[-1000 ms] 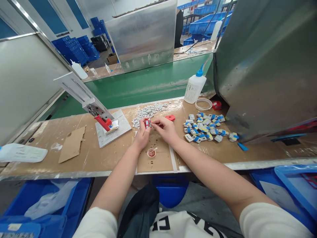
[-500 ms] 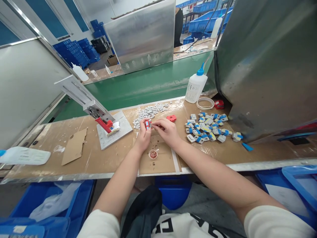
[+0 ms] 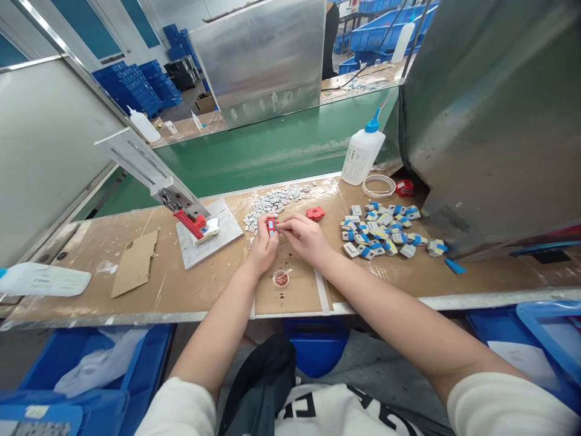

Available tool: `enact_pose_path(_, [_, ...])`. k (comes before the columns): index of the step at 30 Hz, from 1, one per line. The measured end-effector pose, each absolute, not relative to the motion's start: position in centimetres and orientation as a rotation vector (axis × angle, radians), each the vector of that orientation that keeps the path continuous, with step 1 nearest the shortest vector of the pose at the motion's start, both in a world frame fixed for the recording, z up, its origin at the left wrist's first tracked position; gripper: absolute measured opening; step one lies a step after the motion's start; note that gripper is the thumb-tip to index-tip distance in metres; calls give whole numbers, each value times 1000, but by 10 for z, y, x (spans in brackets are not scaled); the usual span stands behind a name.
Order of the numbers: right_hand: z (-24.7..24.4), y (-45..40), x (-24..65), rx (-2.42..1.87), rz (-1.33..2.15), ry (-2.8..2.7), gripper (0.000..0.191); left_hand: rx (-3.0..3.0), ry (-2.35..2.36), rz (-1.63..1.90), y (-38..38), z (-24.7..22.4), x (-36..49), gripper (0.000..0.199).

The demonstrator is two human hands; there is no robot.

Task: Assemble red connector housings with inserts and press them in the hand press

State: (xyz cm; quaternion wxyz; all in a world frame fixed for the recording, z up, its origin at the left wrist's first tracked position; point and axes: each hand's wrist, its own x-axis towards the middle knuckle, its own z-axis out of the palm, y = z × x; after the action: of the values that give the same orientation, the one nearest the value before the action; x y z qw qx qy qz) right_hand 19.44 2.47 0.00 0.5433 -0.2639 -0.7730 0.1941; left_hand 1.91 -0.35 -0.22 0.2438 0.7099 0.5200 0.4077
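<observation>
- Your left hand (image 3: 262, 247) is curling narrow, and thumb and fingers are holding a small red piece (image 3: 272, 226) with a pale blue face.
- Your right hand (image 3: 305, 238) is pinching too, thumb and fingertips sitting close together right at that piece's right edge; whether they're gripping anything tiny, I cannot tell.
- Both hands are meeting above the brown work surface (image 3: 297, 300), the red piece sitting between them.
- Your left forearm is slanting up and inward from the lower left, with the back of the hand turning outward.
- Your right forearm is stretching in longer from the lower right, knuckles facing up.
- Just beyond your hands, grey chips (image 3: 276, 203) are lying scattered, and a red block (image 3: 315, 213) is resting near your right knuckles.
- Nearer your body, a small cup (image 3: 281, 278) with reddish contents is standing between your forearms.
</observation>
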Motion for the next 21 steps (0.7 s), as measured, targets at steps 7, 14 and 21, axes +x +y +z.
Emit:
enact_pose_path(7, [10,23,200,-822,680,-1855,20,2013,1384,1225,-2,0,18,35])
enact_pose_path(14, [16,25,210,-960,418,-2348,35,2129,1356,1109,-5,4,14,39])
enact_pose_path(21, [18,22,208,-997,406,-2439,33,2121,1340,1070,-7,6,14,38])
